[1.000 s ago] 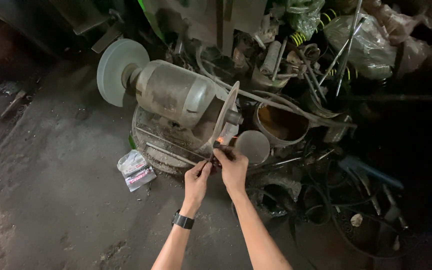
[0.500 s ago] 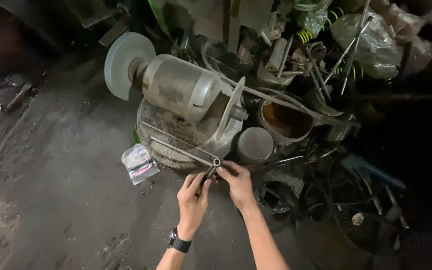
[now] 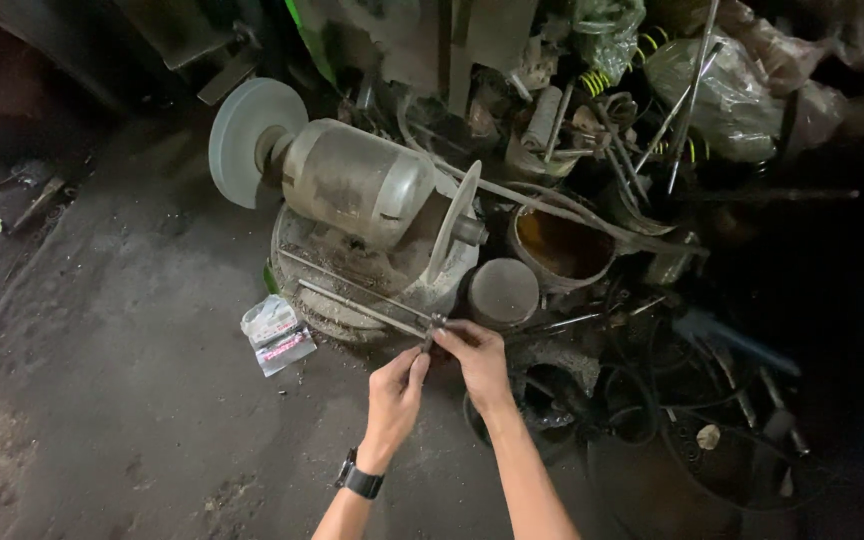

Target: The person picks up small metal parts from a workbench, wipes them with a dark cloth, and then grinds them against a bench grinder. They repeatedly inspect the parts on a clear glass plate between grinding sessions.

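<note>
My left hand [image 3: 395,393] and my right hand [image 3: 476,358] meet in front of a bench grinder [image 3: 352,190]. Both pinch a small dark metal piece [image 3: 432,331] between their fingertips, close to the ends of two thin metal rods [image 3: 362,297] lying across the grinder's round base [image 3: 304,312]. The piece sits below the grinder's thin right wheel [image 3: 454,220] and does not touch it. A thick grey wheel [image 3: 242,140] is on the grinder's left end. I wear a dark watch [image 3: 360,481] on the left wrist.
A small plastic packet [image 3: 275,334] lies on the dusty floor at left. A rusty tin [image 3: 562,243] and a round lid [image 3: 502,291] stand right of the grinder. Rods, springs, plastic bags and dark belts or cables crowd the back and right.
My hands have come down from the thin right wheel, where a spark glowed, to the base of the grinder. The view has shifted a little.
</note>
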